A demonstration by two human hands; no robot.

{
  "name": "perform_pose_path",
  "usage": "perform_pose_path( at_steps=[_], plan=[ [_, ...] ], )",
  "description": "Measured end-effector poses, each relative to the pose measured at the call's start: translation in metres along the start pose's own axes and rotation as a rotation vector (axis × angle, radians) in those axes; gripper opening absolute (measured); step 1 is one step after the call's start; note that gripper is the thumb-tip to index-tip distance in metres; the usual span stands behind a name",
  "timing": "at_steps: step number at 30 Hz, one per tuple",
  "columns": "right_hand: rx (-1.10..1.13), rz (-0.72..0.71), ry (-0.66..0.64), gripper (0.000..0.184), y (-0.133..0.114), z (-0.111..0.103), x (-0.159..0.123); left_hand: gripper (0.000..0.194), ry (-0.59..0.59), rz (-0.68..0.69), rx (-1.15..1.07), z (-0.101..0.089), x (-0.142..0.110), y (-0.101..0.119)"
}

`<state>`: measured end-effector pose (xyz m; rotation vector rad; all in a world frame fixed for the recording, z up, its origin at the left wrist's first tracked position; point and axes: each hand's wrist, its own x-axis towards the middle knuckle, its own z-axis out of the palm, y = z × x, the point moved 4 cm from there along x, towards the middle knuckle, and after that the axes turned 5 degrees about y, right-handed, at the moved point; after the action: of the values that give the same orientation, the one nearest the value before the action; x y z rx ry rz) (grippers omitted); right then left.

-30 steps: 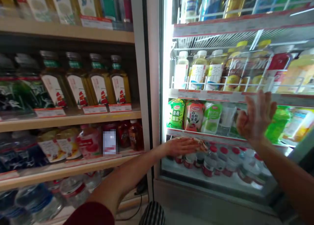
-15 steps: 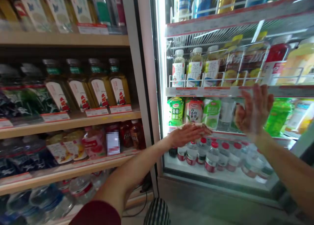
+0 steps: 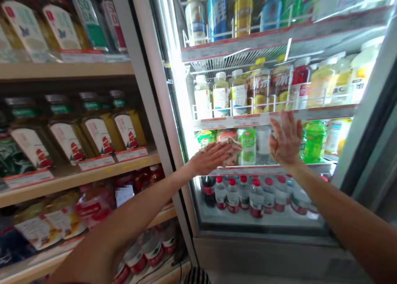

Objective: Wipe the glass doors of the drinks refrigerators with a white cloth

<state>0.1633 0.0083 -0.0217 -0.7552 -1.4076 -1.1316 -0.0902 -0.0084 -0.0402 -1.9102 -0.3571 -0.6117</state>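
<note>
My left hand [image 3: 211, 158] presses a crumpled pale cloth [image 3: 234, 144] flat under its fingers against the glass door of the lit drinks fridge [image 3: 235, 232]. Behind the cloth, a red-labelled bottle is mostly covered, and a green-and-white bottle [image 3: 248, 147] stands just right of it. My right hand [image 3: 287, 139] is spread with its fingers apart, palm toward the same glass, and holds nothing. It sits in front of the shelf edge, left of a bright green bottle [image 3: 314, 141]. Whether its palm touches the glass is hard to tell.
Left of the fridge, wooden shelves [image 3: 93, 69] carry bottles with amber contents [image 3: 102, 137]. A small blurred-out panel [image 3: 124, 195] is above my left forearm. Red-capped water bottles [image 3: 257, 199] line the fridge bottom. A dark door frame edge [image 3: 366, 110] runs down the right.
My left hand and the cloth have moved upward on the glass, now over the green and red bottles. My right hand stays at the shelf edge, while the view has turned and tilted.
</note>
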Motion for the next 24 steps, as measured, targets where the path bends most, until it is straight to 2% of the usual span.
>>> perform_pose_path(
  at_steps=[1,2,4,6,7,8,9,13,14,15,16,17,19,21,22,23,24],
  plan=[
    [-0.005,0.012,-0.014,0.05,0.0,0.0,0.001,0.044,0.032,-0.002,0.012,-0.004,0.001,-0.014],
    [-0.007,0.024,-0.03,0.05,0.0,-0.001,0.001,0.045,0.085,-0.071,0.032,-0.01,0.005,-0.037],
    [-0.008,0.046,-0.065,0.051,0.0,-0.001,0.001,0.049,0.217,-0.351,0.082,-0.026,0.018,-0.094],
    [-0.004,0.057,-0.071,0.052,0.0,-0.002,0.0,0.05,0.331,-0.593,0.114,-0.038,0.029,-0.134],
    [-0.001,0.062,-0.069,0.052,0.0,-0.002,0.0,0.05,0.352,-0.643,0.12,-0.04,0.033,-0.14],
    [0.004,0.066,-0.065,0.052,0.0,-0.002,0.001,0.049,0.345,-0.63,0.118,-0.038,0.036,-0.135],
    [0.013,0.068,-0.061,0.053,0.0,-0.002,0.001,0.048,0.311,-0.559,0.111,-0.034,0.037,-0.121],
    [0.028,0.061,-0.064,0.056,-0.001,-0.003,0.002,0.049,0.076,-0.041,0.041,-0.01,0.026,-0.042],
    [0.024,0.056,-0.061,0.057,-0.001,-0.003,0.002,0.049,0.031,0.053,0.017,-0.009,0.024,-0.034],
    [0.019,0.052,-0.057,0.057,-0.001,-0.004,0.002,0.048,0.005,0.095,-0.002,-0.01,0.026,-0.037],
    [0.015,0.047,-0.053,0.058,-0.001,-0.004,0.002,0.046,0.003,0.076,-0.012,-0.014,0.031,-0.049],
    [0.012,0.043,-0.049,0.058,-0.001,-0.004,0.002,0.045,0.03,-0.004,-0.008,-0.021,0.04,-0.069],
    [0.012,0.04,-0.046,0.058,-0.001,-0.004,0.002,0.043,0.14,-0.291,0.034,-0.037,0.061,-0.12],
    [0.013,0.045,-0.051,0.058,-0.001,-0.004,0.002,0.043,0.256,-0.546,0.088,-0.048,0.077,-0.155],
    [0.012,0.047,-0.053,0.058,-0.001,-0.004,0.002,0.043,0.283,-0.607,0.105,-0.048,0.082,-0.159],
    [0.011,0.047,-0.054,0.058,-0.001,-0.004,0.002,0.042,0.281,-0.609,0.109,-0.046,0.084,-0.154],
    [0.008,0.047,-0.057,0.059,-0.001,-0.004,0.002,0.042,0.253,-0.552,0.101,-0.04,0.085,-0.14]
  ],
)
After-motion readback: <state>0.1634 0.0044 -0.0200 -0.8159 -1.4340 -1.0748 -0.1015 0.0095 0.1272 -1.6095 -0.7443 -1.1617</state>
